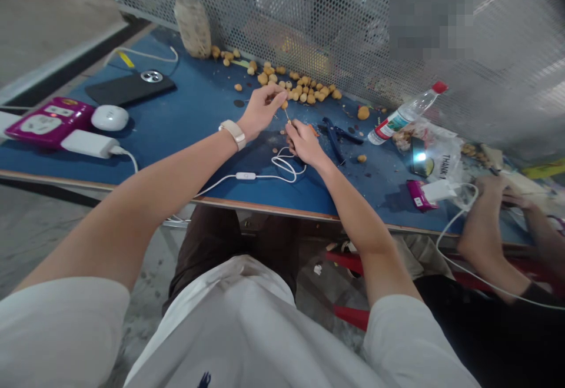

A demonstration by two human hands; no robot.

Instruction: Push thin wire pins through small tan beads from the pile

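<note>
Two hands pinching: your left hand point(260, 111) closed on tan bead point(285, 104), right hand point(304, 143) gripping thin pin point(287, 115); slipping pinch could drop bead toward blue-handled pliers point(335, 139) beside right hand.

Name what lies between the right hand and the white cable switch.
Head view: white cable loops lie on the blue mat between the right hand and switch.

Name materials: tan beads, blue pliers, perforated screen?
The tan beads look like wood or dried seed: matte, slightly uneven rounds, though too small to settle. The blue pliers seem to have plastic-coated handles over probably steel. The perforated screen looks like grey punched sheet metal, with regular round holes.
</note>
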